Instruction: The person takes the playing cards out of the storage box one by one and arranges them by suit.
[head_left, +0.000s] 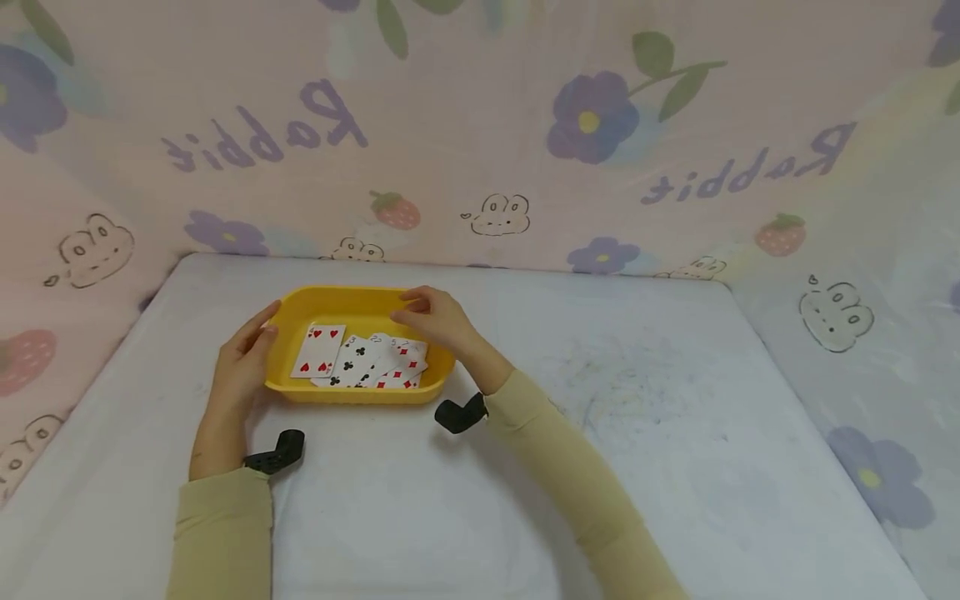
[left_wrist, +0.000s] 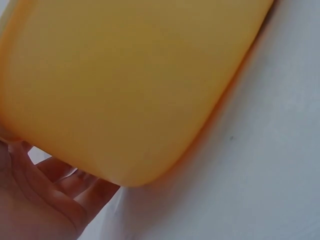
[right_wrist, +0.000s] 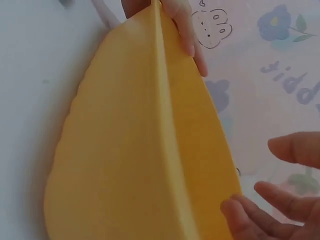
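A yellow plastic tray (head_left: 360, 397) with a raised rim is at the left of the table. In it lie several playing cards, face up: a four of hearts (head_left: 318, 352) at the left, black club cards (head_left: 358, 362) in the middle and red diamond cards (head_left: 405, 367) at the right, overlapping. My left hand (head_left: 243, 358) grips the tray's left end, thumb at the rim; in the left wrist view its fingers go behind the yellow wall. My right hand (head_left: 442, 325) is over the tray's right end, its fingers spread and loosely bent, fingertips near the far rim in the right wrist view.
A white cloth covers the table (head_left: 637, 500), with faint coloured marks right of the tray. Behind it hangs a pink curtain (head_left: 450, 125) printed with flowers, rabbits and strawberries. Black wrist mounts (head_left: 461, 414) stick out from both forearms close to the tray's near side.
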